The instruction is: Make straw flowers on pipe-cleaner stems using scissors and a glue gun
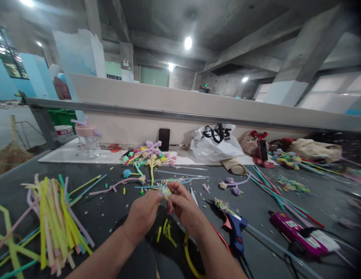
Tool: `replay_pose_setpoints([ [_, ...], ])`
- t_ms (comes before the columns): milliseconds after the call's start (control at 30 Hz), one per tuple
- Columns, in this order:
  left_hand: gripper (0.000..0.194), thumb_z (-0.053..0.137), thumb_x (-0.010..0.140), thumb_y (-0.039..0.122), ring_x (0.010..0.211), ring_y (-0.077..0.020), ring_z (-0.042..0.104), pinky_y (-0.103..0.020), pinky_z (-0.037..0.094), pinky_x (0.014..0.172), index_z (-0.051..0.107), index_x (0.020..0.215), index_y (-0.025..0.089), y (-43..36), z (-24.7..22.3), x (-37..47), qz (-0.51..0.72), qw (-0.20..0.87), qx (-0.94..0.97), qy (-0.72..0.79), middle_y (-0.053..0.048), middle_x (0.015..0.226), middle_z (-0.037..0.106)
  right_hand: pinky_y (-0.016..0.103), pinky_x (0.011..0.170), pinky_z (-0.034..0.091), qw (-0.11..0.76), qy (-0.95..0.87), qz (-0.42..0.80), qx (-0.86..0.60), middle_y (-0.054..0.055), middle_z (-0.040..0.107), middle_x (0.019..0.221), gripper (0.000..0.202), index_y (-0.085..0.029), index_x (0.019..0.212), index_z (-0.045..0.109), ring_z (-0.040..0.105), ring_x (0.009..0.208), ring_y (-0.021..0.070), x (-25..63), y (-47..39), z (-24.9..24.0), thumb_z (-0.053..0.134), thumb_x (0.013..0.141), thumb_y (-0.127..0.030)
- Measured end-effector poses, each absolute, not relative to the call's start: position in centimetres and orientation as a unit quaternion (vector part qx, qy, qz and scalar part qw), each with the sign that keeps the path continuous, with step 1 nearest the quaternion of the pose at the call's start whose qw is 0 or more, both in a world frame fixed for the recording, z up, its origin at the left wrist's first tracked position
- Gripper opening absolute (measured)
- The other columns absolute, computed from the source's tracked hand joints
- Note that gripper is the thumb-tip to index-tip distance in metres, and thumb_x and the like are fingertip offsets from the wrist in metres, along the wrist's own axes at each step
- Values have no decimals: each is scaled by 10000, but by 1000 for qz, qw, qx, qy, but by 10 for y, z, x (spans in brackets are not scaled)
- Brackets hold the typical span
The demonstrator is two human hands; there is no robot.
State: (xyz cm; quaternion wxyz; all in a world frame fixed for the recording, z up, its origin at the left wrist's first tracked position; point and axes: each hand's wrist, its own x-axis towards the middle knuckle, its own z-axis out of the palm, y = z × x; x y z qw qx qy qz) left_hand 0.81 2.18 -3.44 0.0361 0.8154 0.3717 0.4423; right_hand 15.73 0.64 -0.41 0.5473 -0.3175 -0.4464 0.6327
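Near the middle of the dark table [110, 209], both hands meet over a small pale multicoloured piece [165, 191]. My left hand [144, 213] pinches it from the left with fingers closed. From the right, my right hand [183, 205] has its fingers curled close to the same piece; whether they grip it is hard to see. Just behind the hands lie blue stems and a heap of small pastel bits. Short yellow pieces [168, 232] lie below the hands. A blue glue gun [237, 228] rests to the right of my right forearm.
A bundle of yellow and pastel fuzzy stems [56, 224] lies at left. Fuzzy flowers [151, 153], a phone [164, 139] and a white bag [215, 143] are at the back. A clear jar [88, 143] stands back left. A magenta power strip [302, 234] lies right.
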Motion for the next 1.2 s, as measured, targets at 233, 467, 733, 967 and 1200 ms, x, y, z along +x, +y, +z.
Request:
replay_pose_setpoints([
  [233,211,361,829,107,641,-154,493,-252,352,606,544,770,193,19,-35,8,357,-15,864,355,-26,691,552,167,385,367,498,-503,597,-378,-77,463,552,222,-221,890,495,381,410,63,161,3,-1,590,691,-243],
  [467,184,405,840,199,635,-167,470,-256,300,601,551,730,220,20,-34,13,389,162,830,366,-30,681,544,151,330,343,496,-547,498,-454,-66,463,585,171,-205,761,479,375,443,71,158,12,-9,507,611,-129],
  [733,228,422,816,269,614,-147,435,-242,295,586,481,609,196,25,-27,18,379,356,775,359,13,615,481,159,366,323,470,-613,399,-495,-73,399,575,132,-204,745,476,369,472,78,162,15,-13,473,630,-139],
  [967,250,386,807,277,565,-128,397,-229,280,536,433,576,191,29,-28,17,354,432,743,369,39,552,412,201,501,310,448,-679,290,-505,-61,431,602,158,-195,724,510,389,549,95,163,12,-10,473,611,-91],
  [1200,189,422,770,233,587,-126,389,-226,275,547,446,588,187,31,-28,15,339,472,729,361,40,580,430,232,574,327,426,-717,220,-506,-48,467,633,191,-208,734,523,425,606,123,163,9,-6,467,610,-74],
])
